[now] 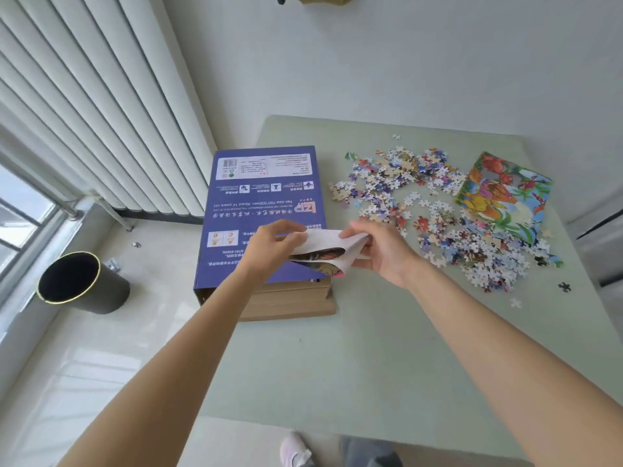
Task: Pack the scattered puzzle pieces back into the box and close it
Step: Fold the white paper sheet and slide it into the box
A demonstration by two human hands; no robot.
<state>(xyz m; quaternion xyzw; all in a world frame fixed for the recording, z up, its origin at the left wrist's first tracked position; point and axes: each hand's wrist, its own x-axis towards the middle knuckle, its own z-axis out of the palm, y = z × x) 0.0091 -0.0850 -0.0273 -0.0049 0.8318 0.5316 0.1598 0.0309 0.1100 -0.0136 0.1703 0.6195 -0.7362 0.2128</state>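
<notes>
The purple box (pixel 263 210) lies flat at the left edge of the pale green table (pixel 354 358), printed back upward, its brown cardboard end open toward the person. Over its near right corner both hands hold a folded white sheet (pixel 328 249) with a colourful picture inside: the left hand (pixel 269 247) has its fingers curled over the sheet's left side, the right hand (pixel 377 251) pinches its right edge. Loose puzzle pieces (pixel 435 210) are scattered to the right, partly beneath a colourful picture sheet (pixel 505 197). A black bin (pixel 82 283) stands on the floor beside the radiator (pixel 101 96).
</notes>
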